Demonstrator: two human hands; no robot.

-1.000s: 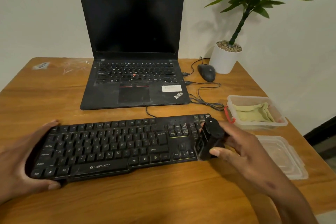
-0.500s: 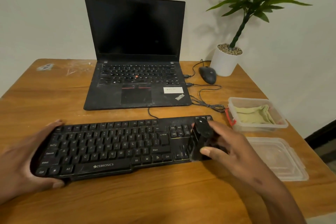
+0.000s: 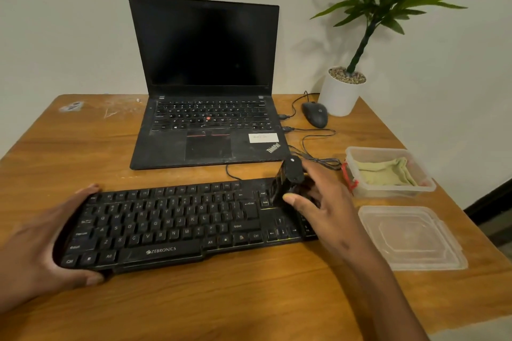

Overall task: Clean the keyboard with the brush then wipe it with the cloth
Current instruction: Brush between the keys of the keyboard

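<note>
right hand grip: the right hand (image 3: 324,202) is clamped round the black brush (image 3: 286,178), thumb on the near side, fingers wrapped behind; the bristle end points down and left onto the keys.
brush contact: it meets the upper right part of the keyboard (image 3: 177,227), about where the small key block above the arrows sits; exactly which keys it touches is hidden by the brush itself.
left hand grip: the left hand (image 3: 41,246) cups the keyboard's left end, fingertips over the far edge and thumb under the near edge, holding it against the wooden table (image 3: 249,299).
doing the stroke well: judging by this, brushing is under way; short strokes along the gaps between key rows, bristles kept angled so dust is pushed off an edge and not deeper in, seem the best course. light pressure should do, since keycaps can pop.
bracing: the left hand's hold should stay firm so the board does not slide.
right arm pose: the forearm comes in from the lower right, wrist bent slightly, hand lying over the number pad.
left arm pose: the forearm enters from the lower left, low over the table.
cloth: the pale green cloth (image 3: 385,173) lies folded in the clear tub (image 3: 393,191) to the right, untouched, with the lid (image 3: 410,238) lying just in front of it.
</note>
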